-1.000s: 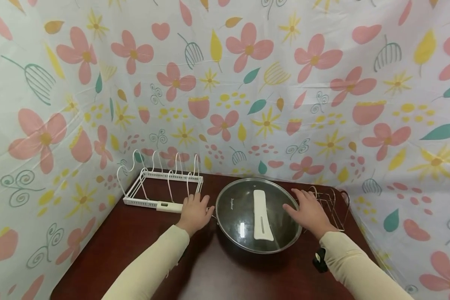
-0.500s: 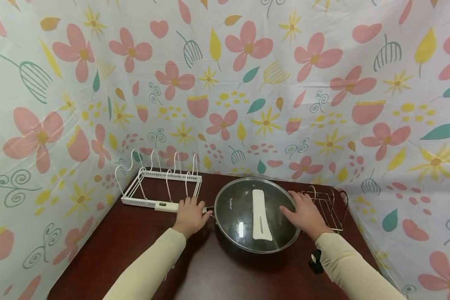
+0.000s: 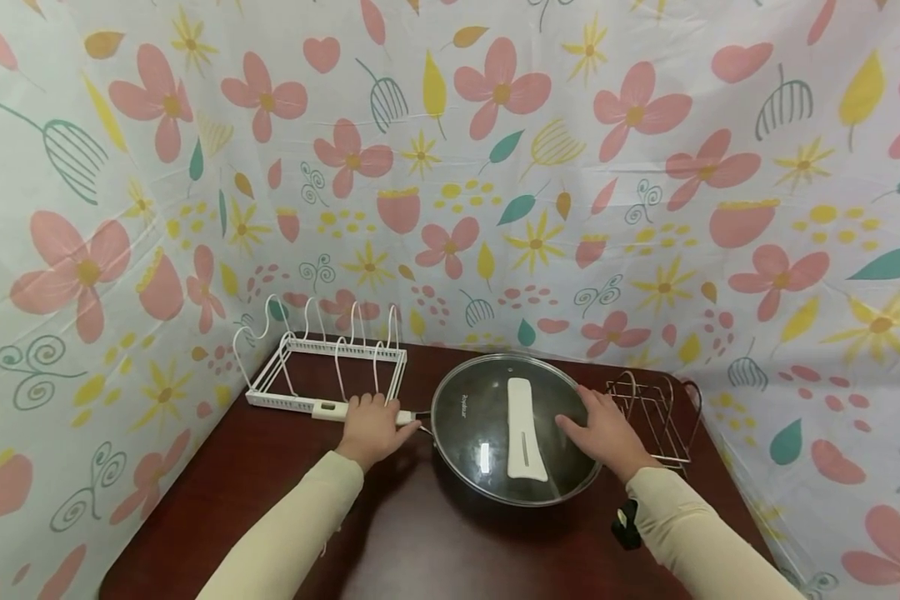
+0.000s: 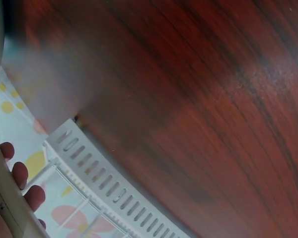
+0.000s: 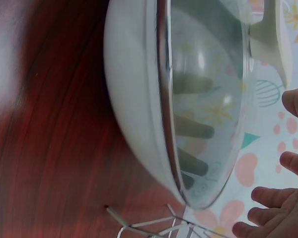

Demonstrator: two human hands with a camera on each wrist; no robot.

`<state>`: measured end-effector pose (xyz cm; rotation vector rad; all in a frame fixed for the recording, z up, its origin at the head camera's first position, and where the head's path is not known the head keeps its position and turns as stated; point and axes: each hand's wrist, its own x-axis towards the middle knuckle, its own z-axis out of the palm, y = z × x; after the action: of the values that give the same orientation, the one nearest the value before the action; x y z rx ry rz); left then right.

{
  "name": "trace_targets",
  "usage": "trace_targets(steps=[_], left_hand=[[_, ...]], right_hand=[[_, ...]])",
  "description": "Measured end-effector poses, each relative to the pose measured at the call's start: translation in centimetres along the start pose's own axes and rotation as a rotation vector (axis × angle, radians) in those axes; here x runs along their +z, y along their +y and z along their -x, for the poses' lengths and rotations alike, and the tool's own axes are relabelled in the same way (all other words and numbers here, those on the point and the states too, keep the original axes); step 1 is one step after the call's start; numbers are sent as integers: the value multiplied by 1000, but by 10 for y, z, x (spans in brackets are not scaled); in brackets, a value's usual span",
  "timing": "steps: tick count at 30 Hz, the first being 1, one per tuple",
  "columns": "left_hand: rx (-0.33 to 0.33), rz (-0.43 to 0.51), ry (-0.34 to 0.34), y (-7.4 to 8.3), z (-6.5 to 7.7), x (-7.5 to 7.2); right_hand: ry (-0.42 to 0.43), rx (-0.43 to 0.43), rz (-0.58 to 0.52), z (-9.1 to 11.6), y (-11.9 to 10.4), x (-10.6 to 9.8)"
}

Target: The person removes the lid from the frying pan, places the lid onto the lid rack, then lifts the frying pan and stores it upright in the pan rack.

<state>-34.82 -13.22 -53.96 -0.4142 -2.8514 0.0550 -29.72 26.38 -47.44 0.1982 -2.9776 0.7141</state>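
A deep pan (image 5: 129, 99) with pale outer sides stands on the dark red wooden table, covered by a glass lid (image 3: 472, 450). The lid carries a long cream grip (image 3: 521, 417). My left hand (image 3: 371, 429) holds the pan's cream side handle (image 3: 328, 410); fingertips (image 4: 20, 173) show curled round the handle's edge in the left wrist view. Over the lid's right side hovers my right hand (image 3: 606, 435), fingers spread. In the right wrist view, its thumb and fingers lie apart from the glass, with the thumb tip near the lid's grip.
A white rack (image 3: 279, 404) with upright loops stands at the back left, just behind the pan handle. At the right, a brown wire rack (image 3: 667, 457) sits close to the right hand. Flower-printed curtain (image 3: 435, 167) surrounds the table's back and sides.
My left hand has slid left along the handle, baring more of it near the pan. The right hand has moved slightly left over the lid. Pan and lid stay in place.
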Motion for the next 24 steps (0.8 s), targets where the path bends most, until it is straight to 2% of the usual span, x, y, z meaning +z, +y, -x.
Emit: trace_targets(steps=[3,8,16,21,24], left_hand=[[6,-3,-16,0,0,-2],[11,-20,-11,0,-1,1],[6,-13,2,1,-1,4],[2,-16,5,1,0,6],[-1,-15,8,1,0,6]], right_hand=[[-20,20,-34,-2,-5,3],[-7,19,-86,-7,-18,10],[-25,16,-84,-14,-42,23],[1,-4,-95,-17,-43,29],[45,-7,-97,-19,-36,28]])
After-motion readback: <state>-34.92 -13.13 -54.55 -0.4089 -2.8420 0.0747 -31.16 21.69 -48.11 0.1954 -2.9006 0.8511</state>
